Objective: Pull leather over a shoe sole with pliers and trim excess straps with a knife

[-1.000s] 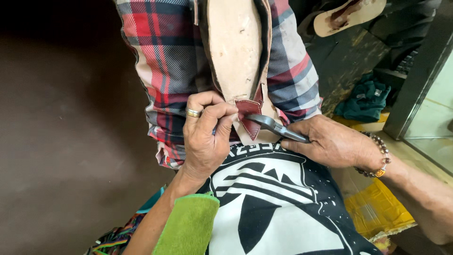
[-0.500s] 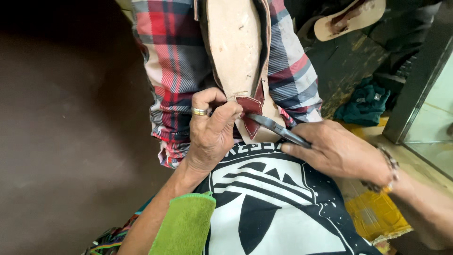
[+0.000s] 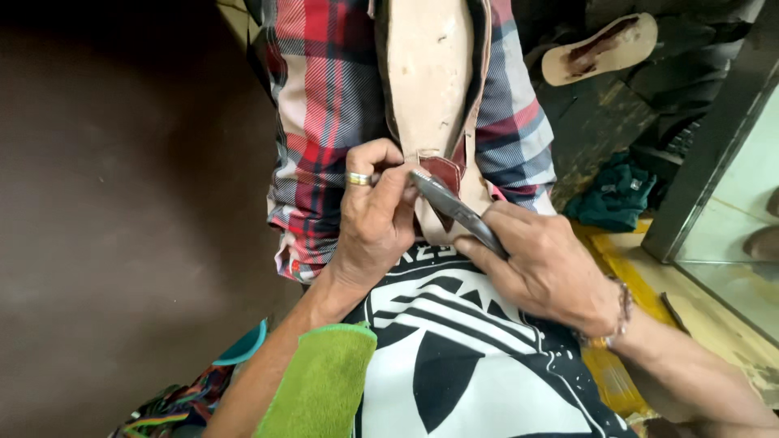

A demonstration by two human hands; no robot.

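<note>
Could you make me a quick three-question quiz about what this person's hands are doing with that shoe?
1. True or false: the right hand holds the pliers.
2. The left hand wears: A) a glove, B) a ring, C) a watch?
3. What colour is the patch at the end of the shoe sole where the pliers' tip meets it?

Key: 1 true. 2 B, a ring. 3 dark red.
</note>
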